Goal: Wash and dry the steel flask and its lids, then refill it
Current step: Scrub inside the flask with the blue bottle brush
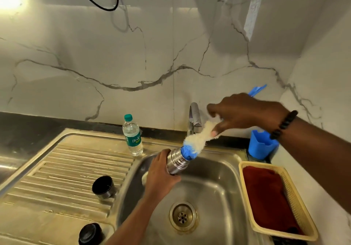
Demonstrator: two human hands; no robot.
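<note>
Currently left hand gripping wet flask, right hand pinching bottle brush: slip risk, dropping into sink.

The water bottle, standing just left of the tap, carries a green label reading "Bisle", partly cut off.

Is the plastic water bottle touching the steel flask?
Apart. The head view shows the water bottle standing on the sink's edge, with bare steel between it and the flask.
</note>
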